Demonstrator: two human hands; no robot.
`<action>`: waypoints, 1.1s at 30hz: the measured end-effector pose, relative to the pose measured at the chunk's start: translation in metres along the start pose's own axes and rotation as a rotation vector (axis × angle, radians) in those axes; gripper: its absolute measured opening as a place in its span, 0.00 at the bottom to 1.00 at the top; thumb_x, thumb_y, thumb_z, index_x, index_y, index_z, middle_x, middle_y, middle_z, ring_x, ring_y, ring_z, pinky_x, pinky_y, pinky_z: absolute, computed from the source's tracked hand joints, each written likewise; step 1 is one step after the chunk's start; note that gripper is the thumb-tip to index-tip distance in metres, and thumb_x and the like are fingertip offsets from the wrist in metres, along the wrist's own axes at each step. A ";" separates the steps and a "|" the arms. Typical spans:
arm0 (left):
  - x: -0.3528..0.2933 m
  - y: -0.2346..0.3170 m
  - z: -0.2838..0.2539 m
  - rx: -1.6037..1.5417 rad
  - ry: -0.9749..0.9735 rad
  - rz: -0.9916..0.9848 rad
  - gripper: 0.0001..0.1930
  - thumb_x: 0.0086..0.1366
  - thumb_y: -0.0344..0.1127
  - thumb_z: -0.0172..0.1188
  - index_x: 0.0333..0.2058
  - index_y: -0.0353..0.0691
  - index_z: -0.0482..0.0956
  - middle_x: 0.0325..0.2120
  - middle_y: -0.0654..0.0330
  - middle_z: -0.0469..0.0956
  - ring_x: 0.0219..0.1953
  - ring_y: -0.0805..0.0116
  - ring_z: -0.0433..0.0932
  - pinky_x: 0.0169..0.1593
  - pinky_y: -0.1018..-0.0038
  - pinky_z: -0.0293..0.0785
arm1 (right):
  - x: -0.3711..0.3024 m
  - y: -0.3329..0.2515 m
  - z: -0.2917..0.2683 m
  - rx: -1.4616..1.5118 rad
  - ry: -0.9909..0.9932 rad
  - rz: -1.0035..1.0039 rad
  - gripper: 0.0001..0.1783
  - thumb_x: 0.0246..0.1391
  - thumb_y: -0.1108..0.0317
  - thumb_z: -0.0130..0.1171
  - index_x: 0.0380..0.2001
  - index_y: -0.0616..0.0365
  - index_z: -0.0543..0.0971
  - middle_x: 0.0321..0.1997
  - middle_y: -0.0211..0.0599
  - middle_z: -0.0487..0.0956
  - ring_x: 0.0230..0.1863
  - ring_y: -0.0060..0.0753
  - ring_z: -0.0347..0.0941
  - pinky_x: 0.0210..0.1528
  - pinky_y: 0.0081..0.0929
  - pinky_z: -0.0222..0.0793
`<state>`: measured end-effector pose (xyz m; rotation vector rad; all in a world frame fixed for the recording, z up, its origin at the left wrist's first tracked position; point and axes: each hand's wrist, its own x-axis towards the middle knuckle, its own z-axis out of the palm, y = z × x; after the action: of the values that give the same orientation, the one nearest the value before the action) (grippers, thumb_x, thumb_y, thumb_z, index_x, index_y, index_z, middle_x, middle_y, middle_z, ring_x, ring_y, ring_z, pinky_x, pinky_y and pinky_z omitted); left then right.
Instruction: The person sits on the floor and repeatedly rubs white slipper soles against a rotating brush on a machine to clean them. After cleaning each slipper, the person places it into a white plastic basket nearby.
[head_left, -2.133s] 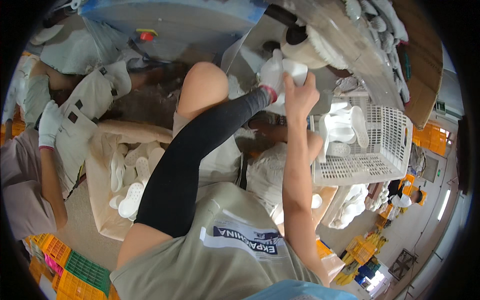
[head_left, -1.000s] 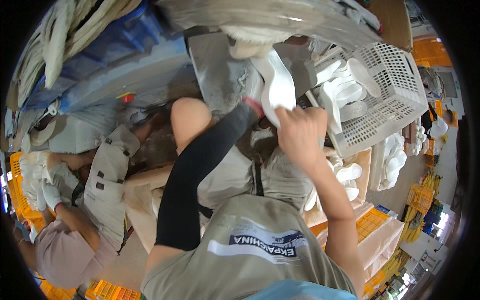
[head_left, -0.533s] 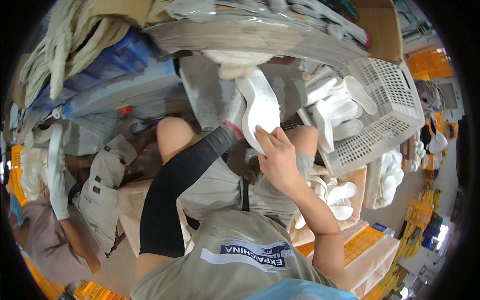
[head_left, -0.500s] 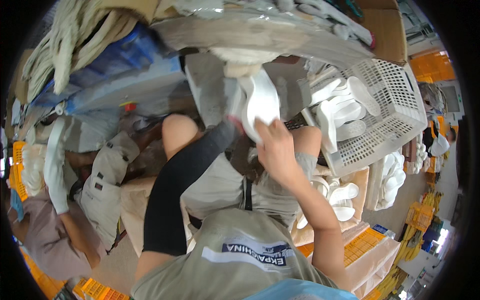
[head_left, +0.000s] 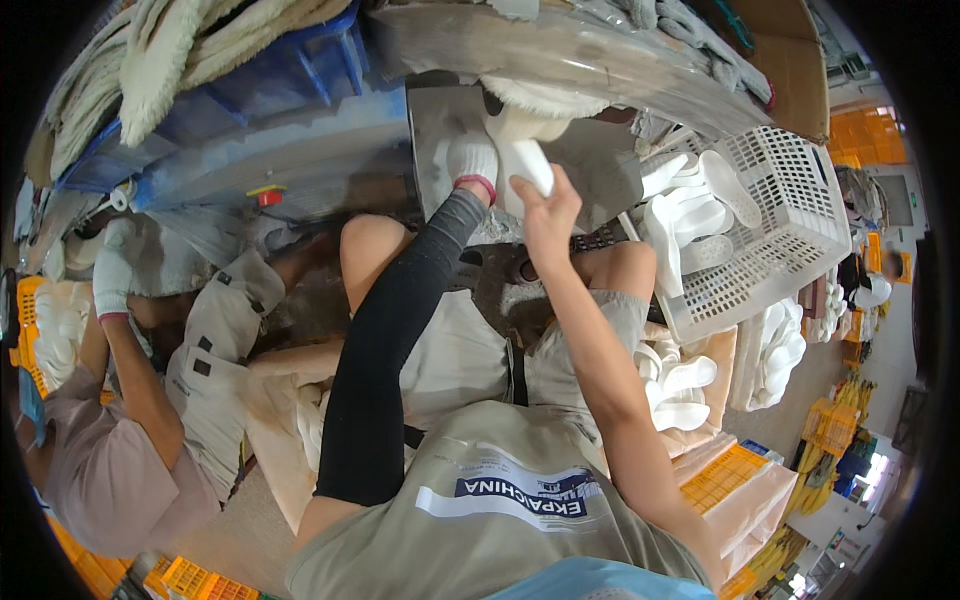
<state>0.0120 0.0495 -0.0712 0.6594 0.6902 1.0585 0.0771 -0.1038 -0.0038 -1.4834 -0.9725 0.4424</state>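
On the far left, another person in a pink shirt (head_left: 95, 480) sits low, with 1 gloved hand (head_left: 112, 285) raised. Next to them is a big tan bag (head_left: 285, 420) with white pieces inside.

In the middle, the left hand (head_left: 472, 160) wears a white glove, and a long black sleeve (head_left: 385, 350) covers that arm. It is closed on the left side of a white sole (head_left: 525, 165). The right hand (head_left: 548, 205) is bare. Its fingers (head_left: 545, 180) wrap the lower right side of the same sole. So both hands are close together, clamped on 1 sole, up by the grey machine (head_left: 560, 60) at the top.

The sole looks light and a bit bendy, like foam or rubber. It seems smooth, so it could slip from a bare hand. I think the best place to hold it is by the long edges, 1 hand on each side, not by the thin tip. It does not look like it would break, but it could bend if you squeeze it hard.

To the right is a white basket (head_left: 800, 260) with more white soles in it. More soles sit in a bag (head_left: 690, 385) below it. Orange crates (head_left: 740, 480) are lower right.
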 end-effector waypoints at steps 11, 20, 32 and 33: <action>-0.094 -0.024 0.044 -0.399 -0.040 -0.065 0.25 0.76 0.55 0.51 0.57 0.41 0.74 0.49 0.62 0.79 0.49 0.66 0.78 0.54 0.66 0.77 | -0.034 -0.063 -0.066 -0.562 -0.266 -0.183 0.14 0.60 0.68 0.63 0.45 0.66 0.76 0.27 0.52 0.81 0.31 0.51 0.81 0.36 0.39 0.75; -0.028 -0.040 0.044 -0.379 0.059 -0.057 0.25 0.77 0.57 0.47 0.57 0.43 0.74 0.49 0.60 0.79 0.50 0.63 0.79 0.57 0.65 0.75 | 0.032 -0.033 0.001 -0.853 -0.132 -0.281 0.17 0.57 0.66 0.67 0.46 0.65 0.79 0.34 0.58 0.84 0.36 0.56 0.83 0.38 0.41 0.76; -0.045 -0.006 0.021 -0.464 0.074 -0.200 0.26 0.74 0.58 0.44 0.54 0.42 0.76 0.49 0.54 0.81 0.49 0.56 0.81 0.54 0.64 0.79 | -0.009 -0.084 -0.081 -0.231 -0.478 0.330 0.41 0.45 0.65 0.73 0.61 0.71 0.69 0.53 0.52 0.78 0.58 0.40 0.74 0.63 0.36 0.68; -0.058 0.000 0.022 -0.398 0.177 -0.182 0.27 0.74 0.57 0.44 0.53 0.40 0.76 0.49 0.53 0.81 0.48 0.56 0.82 0.53 0.64 0.80 | -0.021 -0.085 -0.095 -0.135 -0.489 0.480 0.46 0.44 0.63 0.73 0.64 0.72 0.66 0.57 0.52 0.76 0.62 0.41 0.73 0.66 0.35 0.66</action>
<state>0.0099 -0.0073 -0.0475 0.1580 0.6527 1.0526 0.1114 -0.1875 0.0886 -1.7764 -1.0279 1.1460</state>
